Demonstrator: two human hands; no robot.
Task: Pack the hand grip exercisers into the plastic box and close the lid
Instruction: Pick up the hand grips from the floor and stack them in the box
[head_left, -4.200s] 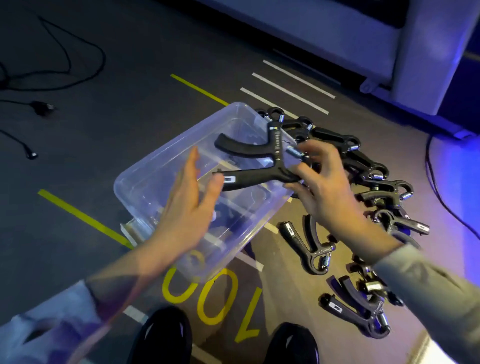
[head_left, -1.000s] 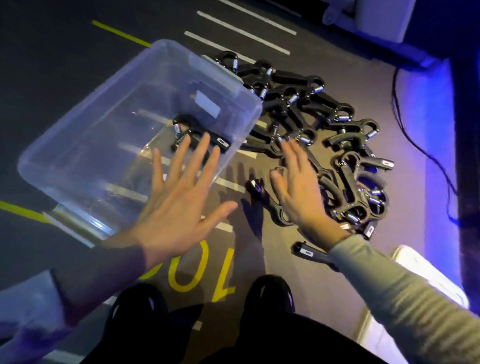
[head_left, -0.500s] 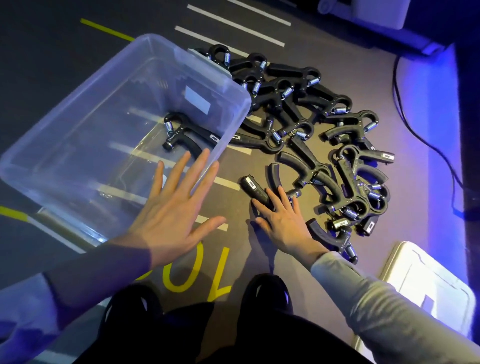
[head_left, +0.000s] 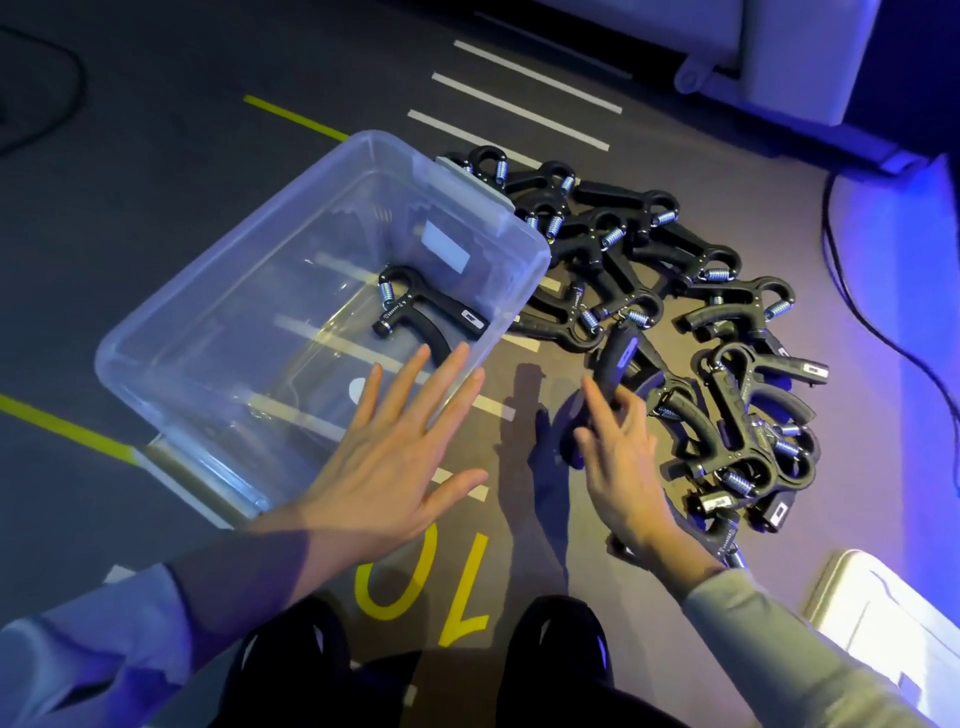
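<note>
Clear plastic box (head_left: 218, 291), one exerciser (head_left: 415, 317) inside, right hand (head_left: 618, 447) gripping another (head_left: 615, 364)

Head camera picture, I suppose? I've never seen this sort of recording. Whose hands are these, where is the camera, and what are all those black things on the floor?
There is no robot here. A person wears one wide-angle camera on the head, looking down, so you see their own arms and their dark shoes at the bottom edge.

The black things are hand grip exercisers: sprung handles you squeeze. A pile of them lies on the grey floor, to the right of a clear plastic box. One exerciser already lies inside the box.

The left hand is held flat with fingers spread, by the box's near corner. The right hand grips another exerciser at the near edge of the pile. The pale object at the bottom right may be the box's lid, though I cannot be sure.
</note>
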